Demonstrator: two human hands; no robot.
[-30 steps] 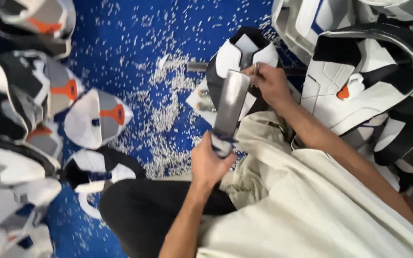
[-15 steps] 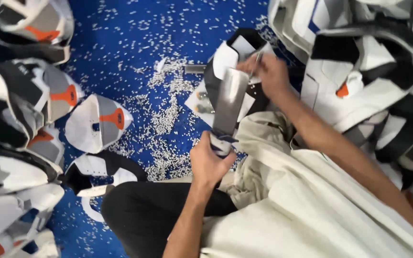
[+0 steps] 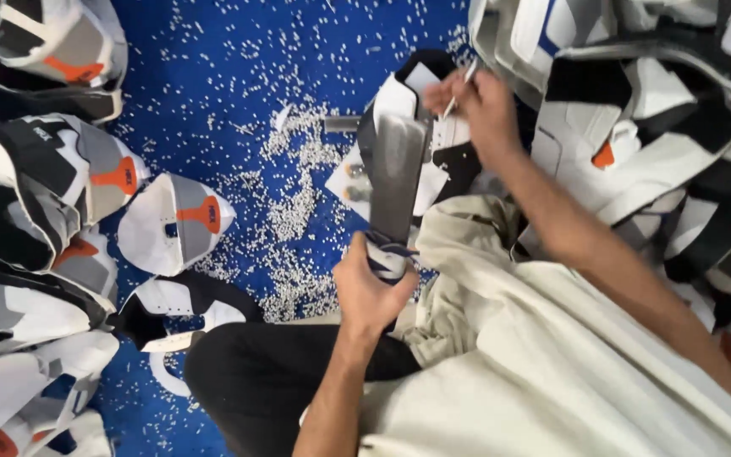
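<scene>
Left hand point(image 3: 370, 292) just below centre of the frame, grip closed round the taped lower end of a flat metal bar point(image 3: 397, 178). Long axis of the bar running up the frame, tilted a touch right, top end landing on a black-and-white shoe upper point(image 3: 416, 127) on the blue floor point(image 3: 213, 76). Right hand point(image 3: 480, 106) up right of centre, grip pinched shut on a thin tool point(image 3: 458, 93), just beside the bar's top, so nearer the upper. White bits point(image 3: 294, 203) scattered left of the bar. More uppers point(image 3: 171, 222) stacked along both edges.
</scene>
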